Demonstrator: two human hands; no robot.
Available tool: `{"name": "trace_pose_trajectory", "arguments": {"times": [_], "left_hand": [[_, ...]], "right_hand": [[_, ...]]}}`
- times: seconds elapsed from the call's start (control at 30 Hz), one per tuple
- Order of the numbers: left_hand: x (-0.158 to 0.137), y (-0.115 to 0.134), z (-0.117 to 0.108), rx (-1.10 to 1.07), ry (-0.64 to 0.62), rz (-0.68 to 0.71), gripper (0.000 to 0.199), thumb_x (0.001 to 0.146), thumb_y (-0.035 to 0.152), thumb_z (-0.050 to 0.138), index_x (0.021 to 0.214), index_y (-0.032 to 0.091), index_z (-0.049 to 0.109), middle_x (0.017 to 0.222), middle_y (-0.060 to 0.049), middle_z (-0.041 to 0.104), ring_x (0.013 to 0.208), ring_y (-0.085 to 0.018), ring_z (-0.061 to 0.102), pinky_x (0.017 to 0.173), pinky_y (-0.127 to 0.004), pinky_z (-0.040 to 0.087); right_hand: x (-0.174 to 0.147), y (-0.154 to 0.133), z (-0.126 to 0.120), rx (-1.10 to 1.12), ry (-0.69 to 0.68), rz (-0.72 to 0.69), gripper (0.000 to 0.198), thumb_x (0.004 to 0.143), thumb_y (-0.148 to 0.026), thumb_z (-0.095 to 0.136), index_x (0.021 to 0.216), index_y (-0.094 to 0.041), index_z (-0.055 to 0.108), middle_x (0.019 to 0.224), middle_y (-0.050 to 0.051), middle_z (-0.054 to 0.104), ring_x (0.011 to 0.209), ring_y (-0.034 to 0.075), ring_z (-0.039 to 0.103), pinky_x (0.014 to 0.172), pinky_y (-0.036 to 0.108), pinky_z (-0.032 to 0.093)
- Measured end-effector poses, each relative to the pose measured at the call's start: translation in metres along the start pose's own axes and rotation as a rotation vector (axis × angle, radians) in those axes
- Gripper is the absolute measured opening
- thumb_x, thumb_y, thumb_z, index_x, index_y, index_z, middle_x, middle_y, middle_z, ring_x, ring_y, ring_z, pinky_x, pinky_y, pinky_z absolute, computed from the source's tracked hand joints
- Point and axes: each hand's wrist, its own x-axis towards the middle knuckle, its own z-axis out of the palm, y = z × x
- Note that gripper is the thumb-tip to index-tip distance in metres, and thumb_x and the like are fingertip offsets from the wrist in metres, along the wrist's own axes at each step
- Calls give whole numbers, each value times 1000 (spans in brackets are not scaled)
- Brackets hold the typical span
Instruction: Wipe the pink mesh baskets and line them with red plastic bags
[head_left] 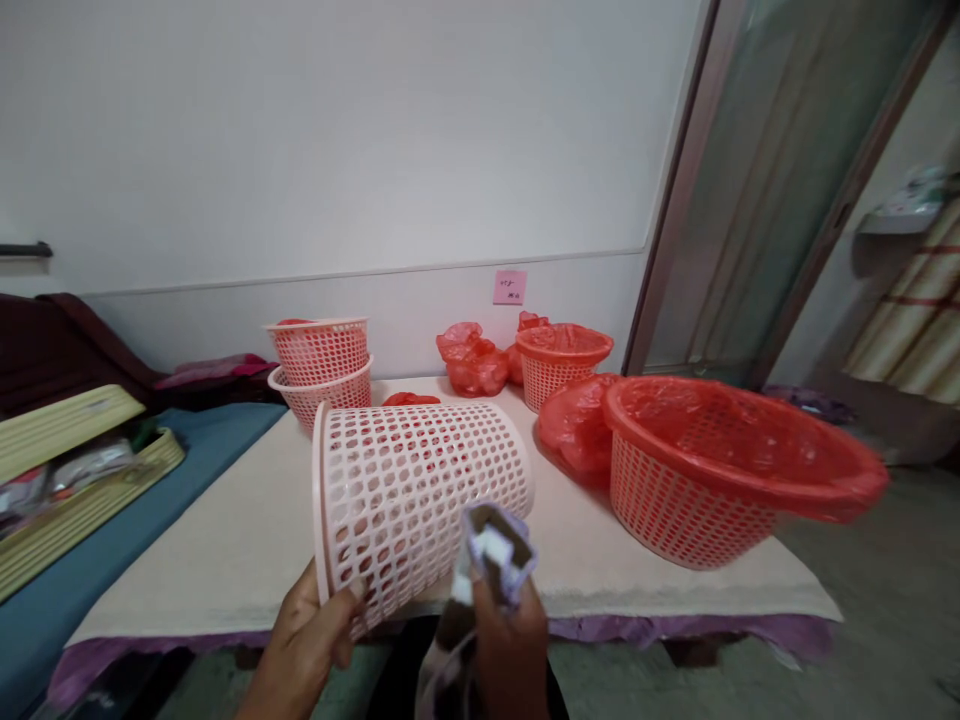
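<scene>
A pale pink plastic wastebasket point(427, 470) with a lattice wall lies tilted on its side in the air, its rim to the left and its base to the right. My left hand point(311, 625) grips it by the rim, thumb outside and fingers inside. In my right hand point(510, 640) is a bunched cloth point(495, 545), brown and white with a lilac edge and blurred by motion. The cloth is close to the basket's lower side near its base; whether they touch I cannot tell.
Red bags line a large basket point(690, 520) and a smaller one point(559, 375) on the right. Two stacked baskets point(321, 355) stand back left. Knotted red bags point(476, 365) lie by the wall, below a pink note point(510, 287). An open cream case point(75, 480) is at far left.
</scene>
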Motion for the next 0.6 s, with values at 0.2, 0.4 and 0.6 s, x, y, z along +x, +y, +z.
{"name": "trace_pose_trajectory", "arguments": {"times": [0.2,0.4,0.6], "left_hand": [[-6,-22,0,121,-129,122,34,79,41,64,106,21,70,99,-5,74,104,-28,64,95,-38,49],[-10,-39,-21,416,-74,206,26,73,44,67,90,26,74,94,-2,75,90,-27,67,82,-33,55],[-18,-46,-41,507,-82,294,35,80,42,61,110,29,72,106,-5,73,106,-30,63,99,-40,45]], "right_hand": [[7,-31,1,-21,-8,-204,29,79,-30,57,105,-17,60,92,8,67,82,23,64,73,35,52],[-24,-46,25,-329,-439,-919,72,64,-18,50,136,-20,44,105,11,58,91,27,57,73,41,49],[41,-37,0,-457,-224,-593,39,69,-12,43,104,-15,60,94,8,55,87,23,54,77,37,45]]}}
